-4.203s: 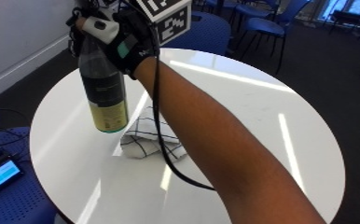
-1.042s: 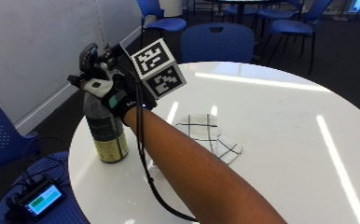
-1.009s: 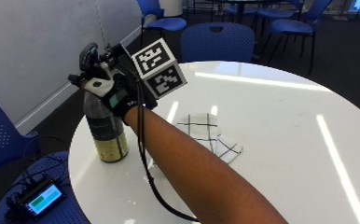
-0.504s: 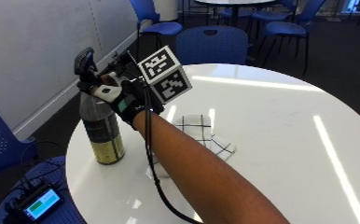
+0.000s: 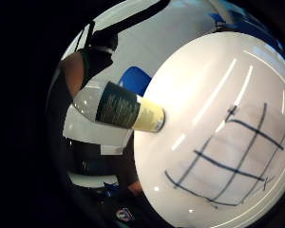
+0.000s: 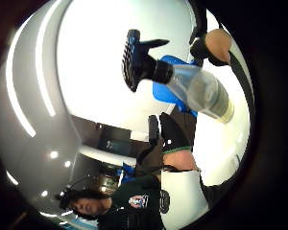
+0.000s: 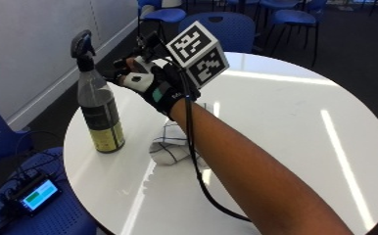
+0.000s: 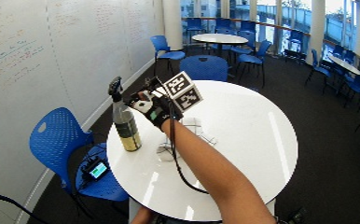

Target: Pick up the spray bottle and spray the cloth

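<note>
The spray bottle (image 7: 101,117), clear with a dark and yellow label and a black trigger head, stands upright on the white round table (image 7: 293,107) near its left edge. My gloved right hand (image 7: 151,83) hovers just right of the bottle's neck, fingers loosely bent and holding nothing, with a small gap to the bottle. The white cloth (image 7: 169,147) with dark grid lines lies beside the bottle, partly hidden under my forearm. The little finger side palm view shows the bottle (image 5: 123,107) and the cloth (image 5: 232,156) on the table. Seen from the thumb side, the bottle (image 6: 197,86) is clear of the palm.
A blue chair (image 7: 0,142) stands left of the table with a small screen device (image 7: 33,196) on its seat. More blue chairs (image 7: 222,24) stand behind the table. A whiteboard wall (image 8: 43,56) runs along the left.
My hand, which gripped the bottle's neck until half a second ago, has let go and drawn back a little to the right. The bottle stays standing on the table.
</note>
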